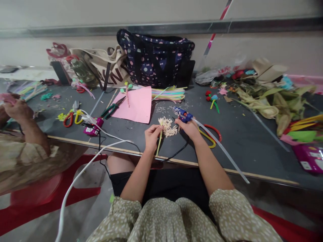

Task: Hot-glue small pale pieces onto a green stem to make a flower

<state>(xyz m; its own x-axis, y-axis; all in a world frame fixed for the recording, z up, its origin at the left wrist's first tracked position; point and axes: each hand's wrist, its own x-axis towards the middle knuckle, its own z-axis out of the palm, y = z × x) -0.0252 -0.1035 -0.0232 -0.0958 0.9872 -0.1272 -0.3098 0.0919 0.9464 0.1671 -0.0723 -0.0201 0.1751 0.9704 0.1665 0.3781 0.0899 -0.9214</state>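
Note:
My left hand (152,137) pinches a yellow-green pipe cleaner (159,144) near its upper end, and the rest of it hangs toward the table's front edge. Just beyond these fingertips lies a pile of small cream-coloured pieces (169,129). Whether one of them is stuck to the pipe cleaner's tip I cannot tell. Closed around a blue hot glue gun (184,115), my right hand (188,127) is to the right of the pile, with the nozzle pointing away to the left. A long clear glue stick (222,149) trails from the gun's back. Scissors with red and yellow handles (217,131) lie partly behind my right forearm.
A pink sheet (138,104), green-handled pliers (111,109), a pipe-cleaner bundle (171,94) and a purple power strip (93,127) lie to the left and behind. Dried husks (267,104) cover the right. White cable (83,171) crosses the front edge. Another person's hand (19,109) works at far left.

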